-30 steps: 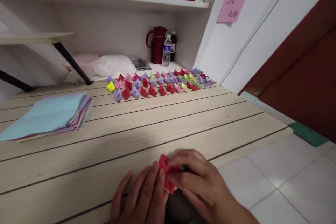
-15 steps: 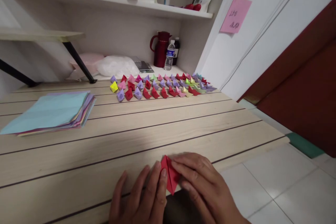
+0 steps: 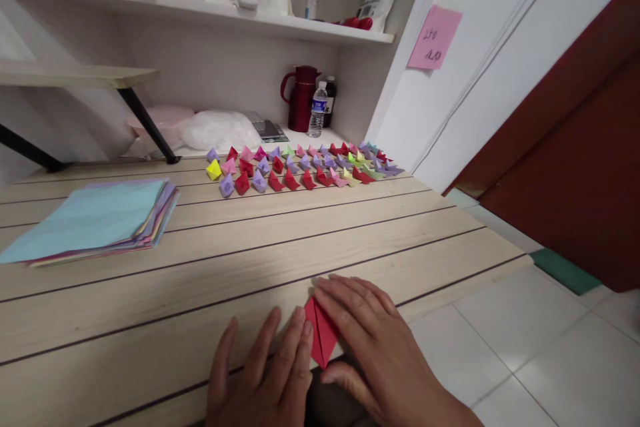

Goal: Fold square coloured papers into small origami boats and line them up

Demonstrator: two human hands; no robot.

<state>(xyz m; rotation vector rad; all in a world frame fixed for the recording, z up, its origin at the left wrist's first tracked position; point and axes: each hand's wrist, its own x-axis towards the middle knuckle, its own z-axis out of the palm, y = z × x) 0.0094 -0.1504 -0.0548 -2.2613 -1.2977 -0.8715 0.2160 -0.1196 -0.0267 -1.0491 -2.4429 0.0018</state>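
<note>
A folded red paper piece (image 3: 320, 335) lies flat near the front edge of the wooden table (image 3: 225, 260). My left hand (image 3: 265, 373) rests flat beside it, fingertips touching its left edge. My right hand (image 3: 370, 340) lies flat over its right side, fingers stretched out and pressing it down. Part of the paper is hidden under my right hand.
A stack of coloured paper sheets (image 3: 95, 220) sits at the left. Several small folded paper shapes (image 3: 295, 167) stand in rows at the back. Behind them are a red jug (image 3: 301, 99), a water bottle (image 3: 317, 111) and a white bag (image 3: 220, 130). White floor tiles (image 3: 525, 360) lie to the right.
My right hand has gone from pinching the red paper to lying flat on it. The paper now lies flattened on the table. The view shifted slightly.
</note>
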